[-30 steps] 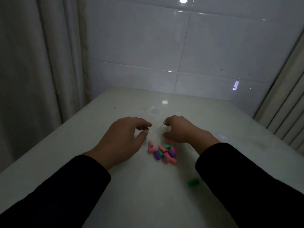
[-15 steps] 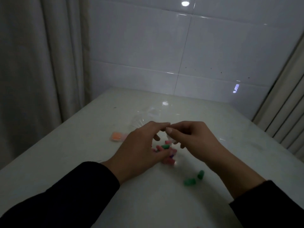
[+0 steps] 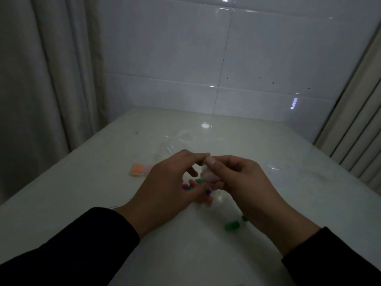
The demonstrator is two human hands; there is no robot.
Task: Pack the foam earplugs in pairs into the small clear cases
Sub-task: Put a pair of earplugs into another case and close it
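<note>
Both hands meet above the white table point(image 3: 82, 193), pinching a small clear case point(image 3: 208, 174) between them. My left hand point(image 3: 165, 188) grips its left edge with thumb and forefinger. My right hand point(image 3: 239, 182) holds its right side, thumb on top. Under the hands lies a heap of pink, purple and green foam earplugs point(image 3: 198, 188), partly hidden. Two green earplugs point(image 3: 232, 226) lie apart near my right wrist. A case with orange and pink earplugs inside point(image 3: 140, 169) rests to the left.
A pile of clear cases point(image 3: 175, 147) lies further back on the table. A curtain point(image 3: 41, 79) hangs along the left side, a tiled wall stands behind, and vertical slats point(image 3: 358, 120) run down the right.
Both hands have lifted off the table and come together over the earplug heap, holding a clear case. The filled orange-and-pink case at left is now uncovered. My view has shifted slightly.
</note>
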